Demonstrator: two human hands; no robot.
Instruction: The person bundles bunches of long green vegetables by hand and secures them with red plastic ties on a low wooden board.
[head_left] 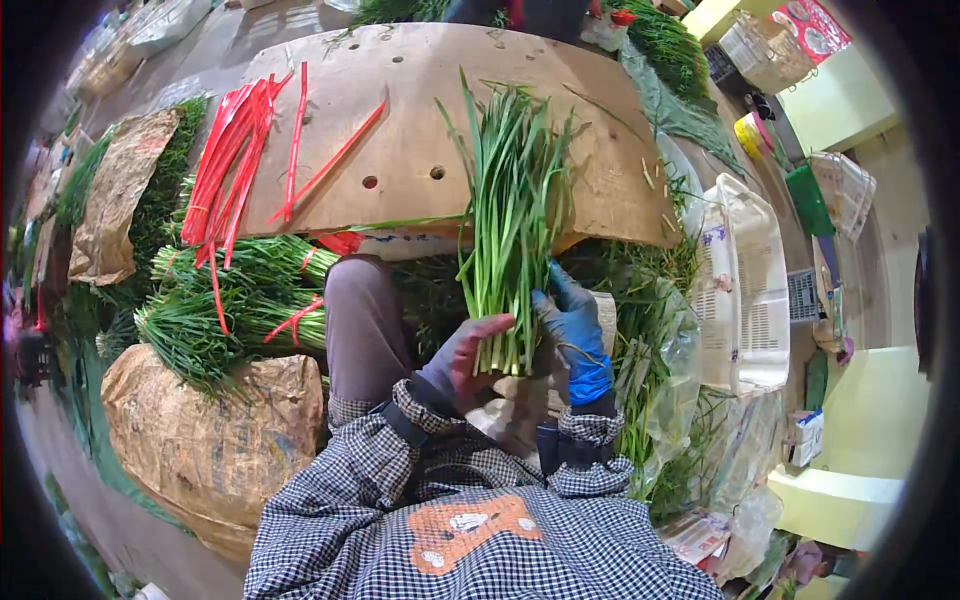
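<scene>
A loose bunch of long green garlic chives [515,190] stands between my hands, its pale cut ends toward me and its leaf tips lying over the wooden board [330,150]. My left hand [465,360], in a dull purple-pink glove, holds the left side of the bunch near the cut ends. On the other side, my right hand [575,325], in a blue glove, grips the lower stems, its fingers partly hidden behind them. Red tie strips [230,155] lie in a heap at the board's left, with two single strips nearby.
Chive bundles tied with red strips [240,300] are piled at my left, above a brown sack [215,440]. Loose chives [640,410] and clear plastic lie at my right, near a white plastic crate [740,285]. The board has several round holes.
</scene>
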